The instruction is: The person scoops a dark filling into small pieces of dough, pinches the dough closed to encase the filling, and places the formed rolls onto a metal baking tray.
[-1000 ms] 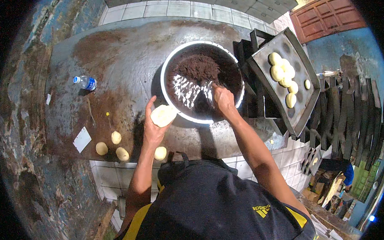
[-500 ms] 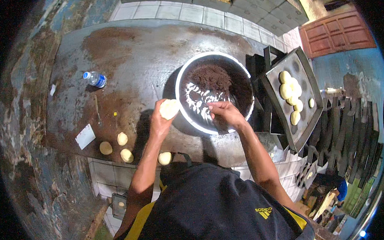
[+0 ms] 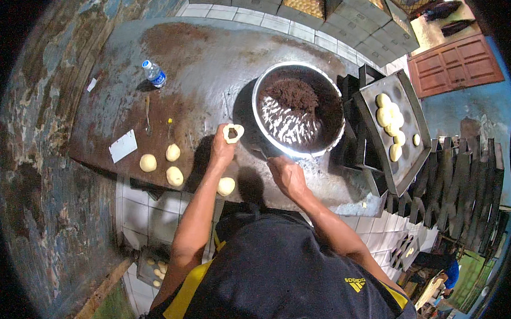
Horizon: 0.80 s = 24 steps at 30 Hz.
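Observation:
My left hand (image 3: pixel 221 152) holds a piece of pale dough (image 3: pixel 233 128) opened like a cup, with dark brown stuff inside it. My right hand (image 3: pixel 286 175) is closed around a thin utensil (image 3: pixel 265 156) just outside the near-left rim of a large round bowl (image 3: pixel 255 106). In the bowl are crumbly dark brown filling (image 3: pixel 291 93) and glossy dark streaks. Several pale dough balls (image 3: pixel 174 175) lie on the worn metal table (image 3: pixel 118 102) left of my left arm. To the right of the bowl, a tilted tray (image 3: pixel 419 159) holds several rounded dough pieces (image 3: pixel 384 114).
A water bottle (image 3: pixel 154 73), a white card (image 3: pixel 123 146) and a long thin implement (image 3: pixel 147 115) lie on the table. Dark metal pans are stacked (image 3: pixel 458 175) at the right, grey bins (image 3: pixel 356 22) behind. A person in blue (image 3: pixel 451 273) is at the lower right.
My right hand has come out of the bowl toward the table's front. The dough in my left hand now shows dark stuff in its hollow. The view has shifted.

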Available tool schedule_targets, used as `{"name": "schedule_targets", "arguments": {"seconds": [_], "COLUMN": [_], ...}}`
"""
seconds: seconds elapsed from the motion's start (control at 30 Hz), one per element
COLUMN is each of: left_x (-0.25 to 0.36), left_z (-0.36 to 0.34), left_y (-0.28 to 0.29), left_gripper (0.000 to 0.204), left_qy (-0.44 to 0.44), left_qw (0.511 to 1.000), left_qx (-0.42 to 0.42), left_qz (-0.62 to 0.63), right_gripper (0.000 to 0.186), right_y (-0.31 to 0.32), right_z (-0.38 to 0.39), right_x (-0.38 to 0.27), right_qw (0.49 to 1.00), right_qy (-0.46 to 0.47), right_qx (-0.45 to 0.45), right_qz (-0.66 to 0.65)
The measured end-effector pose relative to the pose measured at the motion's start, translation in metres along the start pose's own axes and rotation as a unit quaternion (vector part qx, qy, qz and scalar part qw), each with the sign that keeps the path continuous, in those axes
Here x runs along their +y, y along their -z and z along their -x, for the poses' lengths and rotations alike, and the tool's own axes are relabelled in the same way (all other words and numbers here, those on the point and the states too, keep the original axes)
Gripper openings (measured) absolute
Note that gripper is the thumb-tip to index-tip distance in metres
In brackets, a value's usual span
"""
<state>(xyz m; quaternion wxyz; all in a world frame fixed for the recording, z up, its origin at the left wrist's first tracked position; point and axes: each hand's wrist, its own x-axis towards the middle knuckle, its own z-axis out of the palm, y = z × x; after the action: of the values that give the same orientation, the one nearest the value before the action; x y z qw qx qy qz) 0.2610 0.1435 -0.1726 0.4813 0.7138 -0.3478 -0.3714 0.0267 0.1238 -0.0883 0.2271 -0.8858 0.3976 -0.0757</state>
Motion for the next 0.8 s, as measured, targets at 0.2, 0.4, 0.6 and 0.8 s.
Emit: {"name": "schedule_targets", "arguments": {"seconds": [0.2,0.4,0.6,0.8], "left_x": [0.031,0.036,0.088,0.117], "left_z": [0.074,0.095,0.141,0.206], "left_y": [-0.023,-0.070,-0.111,-0.171], "left_gripper": [0.067,0.036,0.029,0.048], "left_qy": [-0.021,0.114,0.064,-0.175], "left_qw": [0.977,0.910,0.876,0.927], "left_qx": [-0.199,-0.229,-0.367,-0.326], "left_qz": [0.078,0.326,0.305,0.059], "right_gripper": [0.051,0.073,0.055,0.047], "right_y": [-0.001,0.040,0.048,0.052], "right_z": [-0.014,0.060,0.126,0.200], "right_x": [-0.005,-0.036,0.005,0.037], "right_qw": [0.899,0.954,0.947,0.756], "right_qy": [-0.181,-0.061,-0.110,-0.233], "right_qx": [0.120,0.030,0.232,0.345], "right_qz": [-0.380,-0.293,-0.193,-0.505]}}
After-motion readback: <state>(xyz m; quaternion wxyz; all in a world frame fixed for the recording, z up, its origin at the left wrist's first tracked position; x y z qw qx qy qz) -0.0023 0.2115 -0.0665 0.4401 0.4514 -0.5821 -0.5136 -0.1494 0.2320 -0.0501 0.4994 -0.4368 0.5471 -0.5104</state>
